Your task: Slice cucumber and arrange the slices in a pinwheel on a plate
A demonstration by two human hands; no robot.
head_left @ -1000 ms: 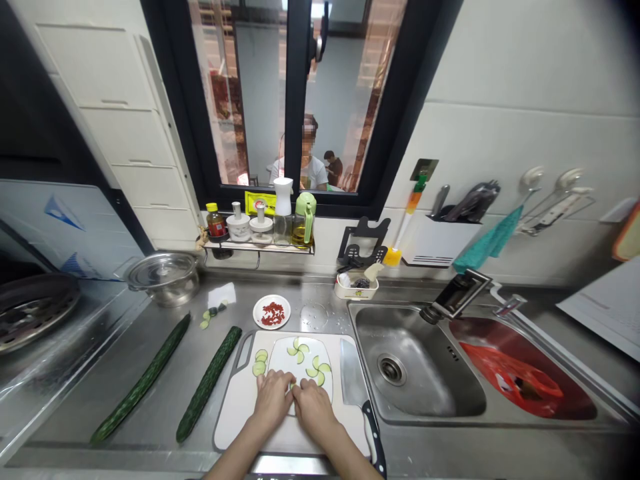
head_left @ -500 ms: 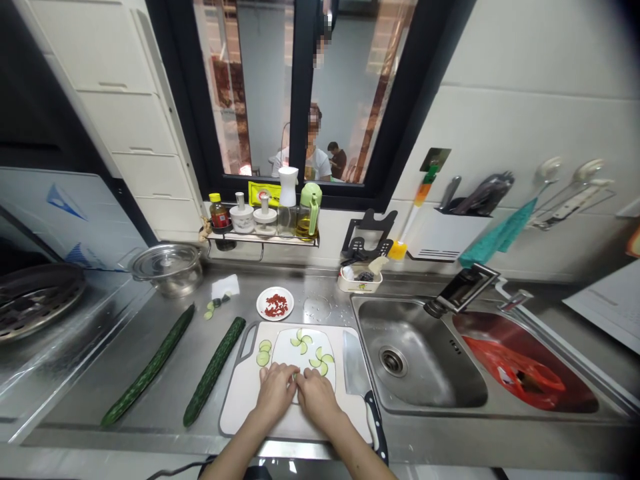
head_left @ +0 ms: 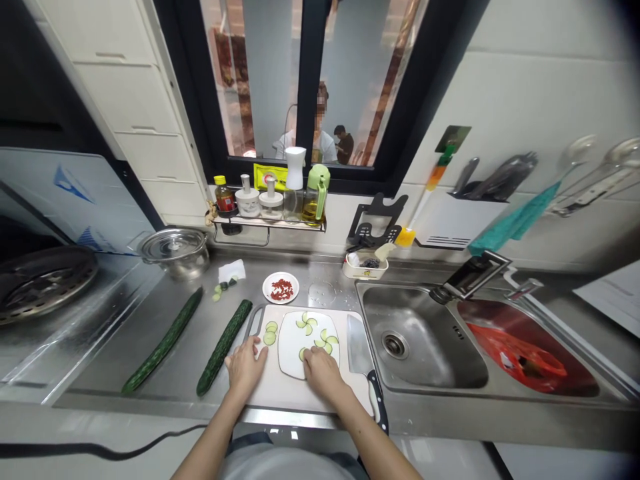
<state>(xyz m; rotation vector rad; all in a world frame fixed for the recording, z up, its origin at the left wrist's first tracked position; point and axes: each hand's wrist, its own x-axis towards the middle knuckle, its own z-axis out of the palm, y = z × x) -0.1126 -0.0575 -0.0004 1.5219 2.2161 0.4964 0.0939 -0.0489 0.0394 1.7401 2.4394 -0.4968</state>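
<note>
My right hand (head_left: 323,375) is over the white plate (head_left: 287,363), its fingers pinched on a cucumber slice (head_left: 303,353) at the plate's near part. Two pinwheels of cut cucumber slices (head_left: 307,324) lie farther back on that plate. The plate rests on a pale cutting board (head_left: 280,399). At the board's left edge, my left hand (head_left: 245,365) has its fingers apart and holds nothing. Just beyond it sits a small stack of round cucumber slices (head_left: 270,333). A knife (head_left: 358,343) lies along the board's right side, handle toward me.
Two whole cucumbers (head_left: 225,347) lie left of the board. Behind it stands a dish of red pieces (head_left: 281,288). To the right is the sink (head_left: 425,343), with a red plastic bag (head_left: 520,360) in its second basin. A lidded pot (head_left: 175,253) stands back left.
My left hand has moved left, away from my right hand, to the board's left edge, and its fingers have spread. My right hand stays over the plate, now with a cucumber slice at its fingertips.
</note>
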